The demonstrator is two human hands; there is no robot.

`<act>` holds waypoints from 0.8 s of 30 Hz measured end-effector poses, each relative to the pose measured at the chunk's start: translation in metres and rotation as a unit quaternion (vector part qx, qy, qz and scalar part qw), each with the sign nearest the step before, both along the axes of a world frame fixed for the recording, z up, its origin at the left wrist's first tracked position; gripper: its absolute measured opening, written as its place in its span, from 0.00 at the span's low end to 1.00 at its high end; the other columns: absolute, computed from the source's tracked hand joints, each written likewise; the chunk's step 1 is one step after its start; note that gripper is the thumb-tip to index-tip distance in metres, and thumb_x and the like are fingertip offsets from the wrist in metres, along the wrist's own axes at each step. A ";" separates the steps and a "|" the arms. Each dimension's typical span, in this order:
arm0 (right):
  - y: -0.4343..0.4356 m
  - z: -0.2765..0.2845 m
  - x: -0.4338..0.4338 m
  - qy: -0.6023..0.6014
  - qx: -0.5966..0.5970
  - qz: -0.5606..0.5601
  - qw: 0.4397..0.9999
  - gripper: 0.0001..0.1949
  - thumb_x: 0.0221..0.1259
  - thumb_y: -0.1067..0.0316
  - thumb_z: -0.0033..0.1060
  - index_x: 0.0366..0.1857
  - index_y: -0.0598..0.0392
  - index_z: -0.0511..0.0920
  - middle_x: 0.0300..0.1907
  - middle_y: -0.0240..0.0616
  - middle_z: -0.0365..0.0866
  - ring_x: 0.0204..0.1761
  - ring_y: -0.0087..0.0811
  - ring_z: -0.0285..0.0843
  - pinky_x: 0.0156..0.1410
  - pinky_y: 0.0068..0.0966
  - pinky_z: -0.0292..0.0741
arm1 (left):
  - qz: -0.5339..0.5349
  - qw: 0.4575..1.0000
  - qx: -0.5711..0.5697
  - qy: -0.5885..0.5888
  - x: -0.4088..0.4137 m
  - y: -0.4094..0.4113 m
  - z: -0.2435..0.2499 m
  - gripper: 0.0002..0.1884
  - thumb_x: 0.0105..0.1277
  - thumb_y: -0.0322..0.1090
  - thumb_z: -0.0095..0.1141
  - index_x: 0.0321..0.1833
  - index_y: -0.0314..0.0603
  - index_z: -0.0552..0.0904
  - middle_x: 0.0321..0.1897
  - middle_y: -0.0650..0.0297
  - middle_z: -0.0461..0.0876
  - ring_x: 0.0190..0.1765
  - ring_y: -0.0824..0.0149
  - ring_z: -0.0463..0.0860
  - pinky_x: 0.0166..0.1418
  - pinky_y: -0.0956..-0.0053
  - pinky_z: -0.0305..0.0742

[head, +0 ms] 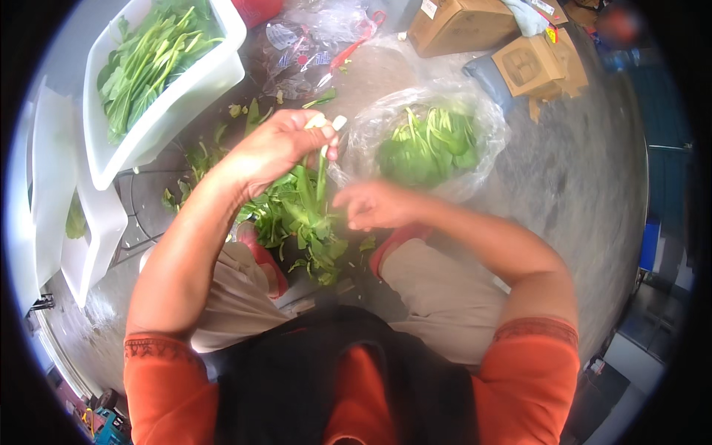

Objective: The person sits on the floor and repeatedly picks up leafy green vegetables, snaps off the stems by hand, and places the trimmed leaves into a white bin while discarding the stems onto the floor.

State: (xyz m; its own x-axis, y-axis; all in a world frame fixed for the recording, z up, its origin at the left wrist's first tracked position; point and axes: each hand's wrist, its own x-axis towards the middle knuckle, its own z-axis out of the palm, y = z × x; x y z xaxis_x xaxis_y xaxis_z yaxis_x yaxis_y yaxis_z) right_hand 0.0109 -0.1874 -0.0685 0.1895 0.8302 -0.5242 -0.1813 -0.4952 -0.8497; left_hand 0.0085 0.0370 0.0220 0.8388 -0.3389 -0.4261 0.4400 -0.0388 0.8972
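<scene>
Pale stem ends of leafy greens stick out between the fingers of my left hand [292,139], which is closed on them. Their green stalks [321,183] hang down from the fist over a heap of loose green leaves [283,214] on the floor between my feet. My right hand [378,206], slightly blurred, is just right of the stalks with its fingers bent and apart, and nothing shows in it. Beyond it a clear plastic bag [495,128] lies spread around a bunch of leafy greens [431,147].
A white plastic tub [189,94] of long-stemmed greens [161,61] stands at upper left. More white tubs [100,233] are at the left edge. Crumpled printed plastic bags [303,50] lie at the top. Cardboard boxes [464,22] stand at upper right. Leaf scraps [208,156] litter the floor.
</scene>
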 end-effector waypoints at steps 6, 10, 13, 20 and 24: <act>-0.061 -0.087 0.089 -0.361 -0.307 -0.166 0.865 0.11 0.55 0.63 0.58 0.41 0.48 0.82 0.44 0.42 0.82 0.43 0.40 0.81 0.51 0.34 0.75 | 0.131 0.991 -0.031 -0.009 0.002 0.006 0.003 0.10 0.69 0.39 0.52 0.41 0.40 0.78 0.24 0.71 0.73 0.30 0.79 0.68 0.30 0.85 0.61; -0.075 -0.105 0.125 -0.414 -0.316 -0.278 0.807 0.13 0.53 0.65 0.59 0.44 0.49 0.81 0.45 0.42 0.82 0.48 0.41 0.80 0.54 0.35 0.74 | 0.172 0.984 -0.036 -0.008 0.003 0.003 -0.001 0.10 0.68 0.39 0.54 0.44 0.40 0.79 0.23 0.74 0.68 0.27 0.79 0.63 0.32 0.83 0.59; -0.068 -0.128 0.132 -0.451 -0.265 -0.281 0.804 0.14 0.51 0.65 0.61 0.44 0.49 0.80 0.45 0.41 0.82 0.48 0.42 0.79 0.53 0.35 0.74 | 0.203 0.978 -0.033 0.020 0.006 -0.003 0.001 0.08 0.67 0.37 0.55 0.43 0.40 0.79 0.22 0.75 0.67 0.26 0.79 0.62 0.33 0.83 0.58; -0.078 -0.106 0.135 -0.423 -0.220 -0.165 0.863 0.09 0.57 0.67 0.55 0.41 0.50 0.78 0.46 0.37 0.80 0.50 0.39 0.77 0.56 0.28 0.71 | 0.174 0.985 -0.005 0.014 0.006 -0.002 0.002 0.06 0.67 0.34 0.55 0.39 0.40 0.80 0.20 0.75 0.66 0.26 0.79 0.61 0.32 0.83 0.56; -0.102 -0.072 0.140 -0.347 -0.243 -0.168 0.890 0.14 0.59 0.68 0.52 0.50 0.48 0.76 0.54 0.39 0.77 0.57 0.37 0.73 0.62 0.29 0.68 | 0.153 0.988 -0.020 0.003 0.002 -0.005 0.003 0.06 0.67 0.35 0.55 0.38 0.40 0.80 0.20 0.75 0.66 0.26 0.80 0.61 0.32 0.84 0.56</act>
State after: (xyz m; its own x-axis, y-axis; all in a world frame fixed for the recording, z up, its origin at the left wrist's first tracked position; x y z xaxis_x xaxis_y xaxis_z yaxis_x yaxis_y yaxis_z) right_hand 0.1506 -0.2897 -0.1404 0.8030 0.3727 -0.4650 0.0970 -0.8517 -0.5150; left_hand 0.0108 0.0317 0.0254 0.9020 -0.0860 -0.4232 0.4313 0.1324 0.8924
